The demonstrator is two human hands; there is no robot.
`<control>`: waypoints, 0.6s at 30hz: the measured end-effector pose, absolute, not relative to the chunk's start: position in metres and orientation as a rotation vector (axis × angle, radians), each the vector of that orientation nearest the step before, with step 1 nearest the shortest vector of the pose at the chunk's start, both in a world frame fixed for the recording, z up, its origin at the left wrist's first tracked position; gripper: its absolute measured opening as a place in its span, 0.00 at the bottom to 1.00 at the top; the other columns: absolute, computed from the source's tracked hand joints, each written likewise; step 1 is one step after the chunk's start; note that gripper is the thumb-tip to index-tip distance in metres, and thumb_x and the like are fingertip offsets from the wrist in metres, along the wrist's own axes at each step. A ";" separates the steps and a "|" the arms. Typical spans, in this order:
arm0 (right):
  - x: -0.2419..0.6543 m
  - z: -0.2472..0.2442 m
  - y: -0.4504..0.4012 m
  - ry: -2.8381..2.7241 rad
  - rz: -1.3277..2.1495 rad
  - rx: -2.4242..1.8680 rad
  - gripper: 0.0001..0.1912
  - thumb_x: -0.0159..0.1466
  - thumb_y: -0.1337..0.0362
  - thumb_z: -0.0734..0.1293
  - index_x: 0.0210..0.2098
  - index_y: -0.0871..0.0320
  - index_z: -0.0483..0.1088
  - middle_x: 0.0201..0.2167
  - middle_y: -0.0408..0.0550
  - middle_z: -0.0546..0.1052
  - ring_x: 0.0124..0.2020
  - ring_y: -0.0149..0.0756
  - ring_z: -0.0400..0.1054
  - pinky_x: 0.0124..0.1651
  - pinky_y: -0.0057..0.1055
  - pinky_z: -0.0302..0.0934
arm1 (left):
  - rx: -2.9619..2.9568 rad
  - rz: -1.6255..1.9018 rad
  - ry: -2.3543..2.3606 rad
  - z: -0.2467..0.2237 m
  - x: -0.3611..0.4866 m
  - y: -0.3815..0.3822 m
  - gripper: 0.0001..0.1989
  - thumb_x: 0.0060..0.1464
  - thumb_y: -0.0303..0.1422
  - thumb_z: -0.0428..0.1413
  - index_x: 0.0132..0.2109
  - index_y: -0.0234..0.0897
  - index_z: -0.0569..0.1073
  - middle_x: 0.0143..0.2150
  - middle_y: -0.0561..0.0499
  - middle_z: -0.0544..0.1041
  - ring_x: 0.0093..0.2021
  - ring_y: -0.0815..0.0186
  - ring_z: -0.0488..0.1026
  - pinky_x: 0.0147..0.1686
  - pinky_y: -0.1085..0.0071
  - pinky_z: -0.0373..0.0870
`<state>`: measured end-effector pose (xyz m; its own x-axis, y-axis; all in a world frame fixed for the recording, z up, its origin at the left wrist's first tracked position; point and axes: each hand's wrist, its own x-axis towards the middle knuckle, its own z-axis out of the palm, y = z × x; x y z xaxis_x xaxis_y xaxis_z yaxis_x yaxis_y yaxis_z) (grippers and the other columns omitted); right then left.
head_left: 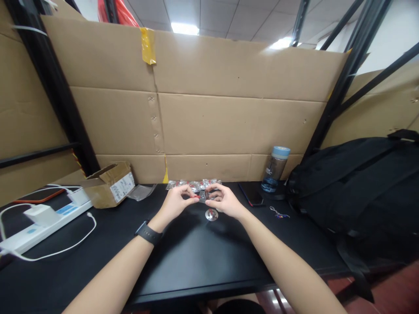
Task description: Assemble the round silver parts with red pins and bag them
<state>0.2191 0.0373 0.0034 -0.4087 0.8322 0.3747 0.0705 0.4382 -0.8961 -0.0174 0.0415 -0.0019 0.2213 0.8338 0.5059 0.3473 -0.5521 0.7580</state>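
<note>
Above black tabletop (196, 266), hands (205, 198) pinching clear packet (202, 196) (red bit showing)

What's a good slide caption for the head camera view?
Two hands hold a small clear packet above a black table, near a shiny round disc.

left hand (179, 199): pinching red piece (197, 197) | right hand (225, 201): at clear packet (202, 197) | shiny disc (211, 215): near
</note>
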 end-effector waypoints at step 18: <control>0.198 -0.004 0.029 -1.731 0.897 -0.664 0.24 0.55 0.62 0.77 0.50 0.55 0.72 0.49 0.52 0.79 0.48 0.45 0.78 0.43 0.34 0.73 | 2.428 1.315 1.063 0.000 -0.004 0.029 0.08 0.63 0.31 0.56 0.42 0.39 0.81 0.41 0.49 0.84 0.40 0.61 0.80 0.44 0.68 0.73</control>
<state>0.1978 0.0290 -0.0044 -0.3169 0.7825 0.5360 0.0133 0.5687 -0.8224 -0.0037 0.0292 -0.0004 0.3523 0.6656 0.6579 0.5038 -0.7273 0.4661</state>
